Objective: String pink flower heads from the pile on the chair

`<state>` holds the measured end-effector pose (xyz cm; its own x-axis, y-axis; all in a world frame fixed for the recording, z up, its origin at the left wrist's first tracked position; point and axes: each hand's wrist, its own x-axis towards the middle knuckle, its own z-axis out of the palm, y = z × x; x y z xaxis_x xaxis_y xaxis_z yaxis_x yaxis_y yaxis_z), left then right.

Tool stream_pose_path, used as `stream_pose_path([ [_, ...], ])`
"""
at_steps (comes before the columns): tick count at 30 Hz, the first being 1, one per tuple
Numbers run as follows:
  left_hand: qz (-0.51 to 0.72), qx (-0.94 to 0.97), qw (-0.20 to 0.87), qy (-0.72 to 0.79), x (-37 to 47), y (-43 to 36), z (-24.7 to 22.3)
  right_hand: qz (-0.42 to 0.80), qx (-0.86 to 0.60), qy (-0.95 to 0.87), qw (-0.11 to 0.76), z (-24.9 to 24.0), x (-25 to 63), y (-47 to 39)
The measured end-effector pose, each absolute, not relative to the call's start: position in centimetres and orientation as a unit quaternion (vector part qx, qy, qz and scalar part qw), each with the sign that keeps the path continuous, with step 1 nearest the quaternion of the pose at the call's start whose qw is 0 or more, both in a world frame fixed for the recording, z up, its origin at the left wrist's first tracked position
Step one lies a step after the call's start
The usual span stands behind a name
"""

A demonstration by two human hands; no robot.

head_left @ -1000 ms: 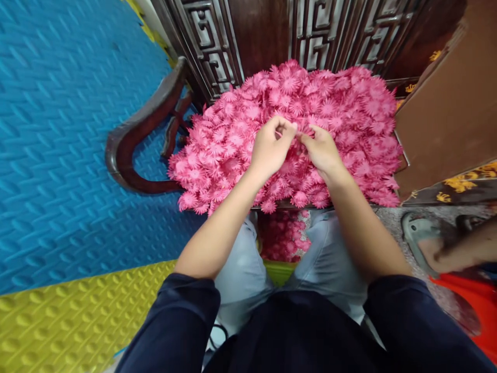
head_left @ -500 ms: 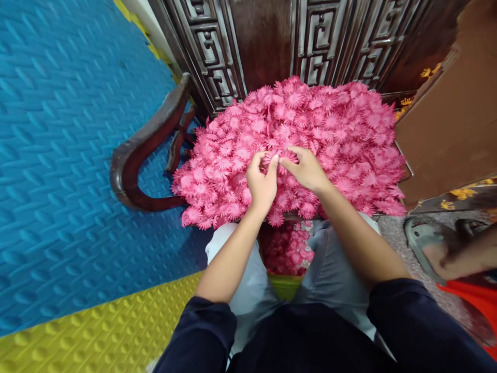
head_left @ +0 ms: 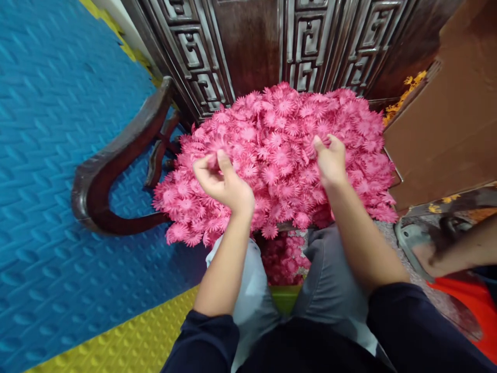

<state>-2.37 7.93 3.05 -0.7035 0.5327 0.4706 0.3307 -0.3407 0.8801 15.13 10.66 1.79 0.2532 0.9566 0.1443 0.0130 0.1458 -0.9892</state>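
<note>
A broad heap of pink artificial flowers point(head_left: 272, 160) with thin pointed petals lies in front of me. Over its left part, my left hand point(head_left: 227, 184) is closed, thumb against curled fingers, on a pink flower point(head_left: 219, 146) that blends with those behind it. On the right, my right hand point(head_left: 332, 159) pinches another pink flower point(head_left: 320, 140) between thumb and fingers, just above the heap. The two hands are well apart.
A dark curved wooden armrest point(head_left: 97, 191) stands at the left, with a carved wooden panel point(head_left: 252, 46) behind the heap. Brown cardboard point(head_left: 446, 114) rises at the right. Below, between my knees, a green-rimmed container point(head_left: 286, 296) sits near more pink flowers. Another person's foot point(head_left: 430, 256) is at the right.
My hands were together over the middle of the heap, fingering pink petals. They have separated, the left going left and the right going right and slightly up. The view has shifted a little.
</note>
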Motion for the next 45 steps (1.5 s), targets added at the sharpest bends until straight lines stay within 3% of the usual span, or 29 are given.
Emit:
stream_pose_path([
  [3, 0.656, 0.438, 0.071, 0.610, -3.7, 10.2, 3.1, 0.495, -0.524, -0.319, 0.615, 2.0, 15.9, 11.1],
  [7, 0.588, 0.457, 0.003, 0.668, -1.8, 10.3, 2.9, 0.599, -0.483, -0.318, 0.554, 2.3, 14.3, 10.6],
  [12, 0.495, 0.653, 0.053, 0.570, 1.9, 7.5, 2.1, 0.631, -0.441, -0.364, 0.524, 2.3, 13.1, 9.8],
  [16, 0.441, 0.692, 0.048, 0.569, 1.7, 6.9, 1.0, 0.659, -0.423, -0.325, 0.531, 2.7, 12.5, 9.2],
  [25, 0.459, 0.671, 0.011, 0.582, 0.6, 6.5, 0.8, 0.664, -0.390, -0.331, 0.545, 2.8, 12.0, 8.3],
  [34, 0.498, 0.645, 0.078, 0.574, 0.0, 6.4, 1.6, 0.678, -0.391, -0.383, 0.491, 3.9, 12.0, 7.4],
  [45, 0.559, 0.595, 0.121, 0.565, -0.1, 6.9, 1.1, 0.550, -0.450, -0.457, 0.534, 3.1, 10.9, 7.4],
])
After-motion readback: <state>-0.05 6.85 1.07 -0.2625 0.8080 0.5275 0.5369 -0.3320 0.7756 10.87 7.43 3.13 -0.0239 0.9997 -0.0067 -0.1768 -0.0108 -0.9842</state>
